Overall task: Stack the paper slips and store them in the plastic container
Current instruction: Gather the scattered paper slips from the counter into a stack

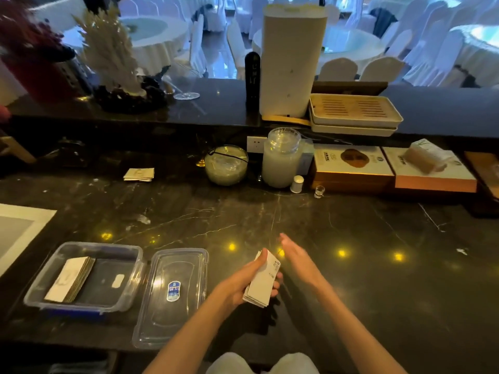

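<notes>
My left hand (243, 282) grips a stack of white paper slips (263, 283) above the dark marble counter, near its front edge. Just to the right, my right hand (298, 259) is flat with fingers extended, beside the stack and holding nothing. A clear plastic container (116, 306) sits at the front left, with another stack of slips (70, 279) leaning in its left part. Its clear lid (172, 319) lies flat to the right of it. A small pile of slips (139, 174) rests far back on the counter.
At the back stand a glass bowl (226, 165), a lidded glass jar (282, 157), a small white bottle (297, 184), a shot glass (319, 191) and flat boxes (353, 168). A white sheet (19, 228) lies at the left edge. A raised ledge holds trays (353, 114).
</notes>
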`<state>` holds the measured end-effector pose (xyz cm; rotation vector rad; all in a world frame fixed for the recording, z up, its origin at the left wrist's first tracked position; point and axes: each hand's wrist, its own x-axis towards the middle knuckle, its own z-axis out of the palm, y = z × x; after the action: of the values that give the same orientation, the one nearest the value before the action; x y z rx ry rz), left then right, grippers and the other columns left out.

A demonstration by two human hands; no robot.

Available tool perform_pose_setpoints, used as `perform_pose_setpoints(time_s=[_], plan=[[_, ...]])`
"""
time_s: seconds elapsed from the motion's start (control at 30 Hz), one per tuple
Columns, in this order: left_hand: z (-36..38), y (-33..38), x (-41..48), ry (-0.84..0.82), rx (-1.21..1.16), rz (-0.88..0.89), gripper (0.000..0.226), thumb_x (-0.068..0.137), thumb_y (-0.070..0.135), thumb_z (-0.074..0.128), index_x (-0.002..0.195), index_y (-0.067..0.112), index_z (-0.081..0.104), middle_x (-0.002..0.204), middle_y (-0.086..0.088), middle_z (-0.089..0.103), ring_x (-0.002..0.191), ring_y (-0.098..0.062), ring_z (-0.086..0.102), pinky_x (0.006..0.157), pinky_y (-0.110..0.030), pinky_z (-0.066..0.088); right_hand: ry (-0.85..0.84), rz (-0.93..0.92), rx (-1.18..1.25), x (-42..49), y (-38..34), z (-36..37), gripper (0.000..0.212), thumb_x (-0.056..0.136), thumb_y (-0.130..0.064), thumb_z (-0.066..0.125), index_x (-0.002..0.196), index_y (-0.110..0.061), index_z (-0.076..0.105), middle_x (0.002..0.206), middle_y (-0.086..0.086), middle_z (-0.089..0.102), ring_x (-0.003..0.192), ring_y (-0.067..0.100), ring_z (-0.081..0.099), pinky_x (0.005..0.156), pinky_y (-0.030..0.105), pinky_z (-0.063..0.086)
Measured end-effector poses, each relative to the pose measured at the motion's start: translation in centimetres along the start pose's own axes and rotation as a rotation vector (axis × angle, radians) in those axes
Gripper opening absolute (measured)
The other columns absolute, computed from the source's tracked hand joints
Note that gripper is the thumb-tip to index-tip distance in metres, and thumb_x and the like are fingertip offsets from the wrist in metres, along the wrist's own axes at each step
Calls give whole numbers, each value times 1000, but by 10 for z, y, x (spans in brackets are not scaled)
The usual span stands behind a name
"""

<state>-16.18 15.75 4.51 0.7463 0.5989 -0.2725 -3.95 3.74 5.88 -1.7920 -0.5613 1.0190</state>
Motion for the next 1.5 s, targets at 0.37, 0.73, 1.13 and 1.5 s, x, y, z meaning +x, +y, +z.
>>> perform_pose_setpoints(time_s=[0.37,0.73,1.13,1.5], plan=[[-7,-27,12,486,-335,431,58,74,64,65,103,13,61,76,-12,68,58,-24,66,55,-35,58,-297,397,306,-16,34,27,39,93,-39,61,123,-14,65,108,9,72,96,22,69,84,34,59],[-46,-27,6,536,8,625,40,87,15,73,122,34,64,116,-7,72,96,-15,74,69,-25,59,108,200,149,-9,30,55,36,91,-6,63,126,-16,57,124,6,62,105,14,60,89,32,58],[-137,-9,14,401,1278,659,48,97,2,52,140,25,56,104,4,50,94,-10,54,89,-31,52,443,-90,-472,27,51,122,55,94,2,53,143,-22,50,126,3,58,113,17,59,98,27,49],[-132,-58,21,330,1234,621,56,97,-8,47,144,24,52,149,-5,43,139,-9,37,111,-14,26,711,33,-427,-6,96,166,68,95,10,43,152,-25,33,161,3,29,142,7,34,111,16,29]])
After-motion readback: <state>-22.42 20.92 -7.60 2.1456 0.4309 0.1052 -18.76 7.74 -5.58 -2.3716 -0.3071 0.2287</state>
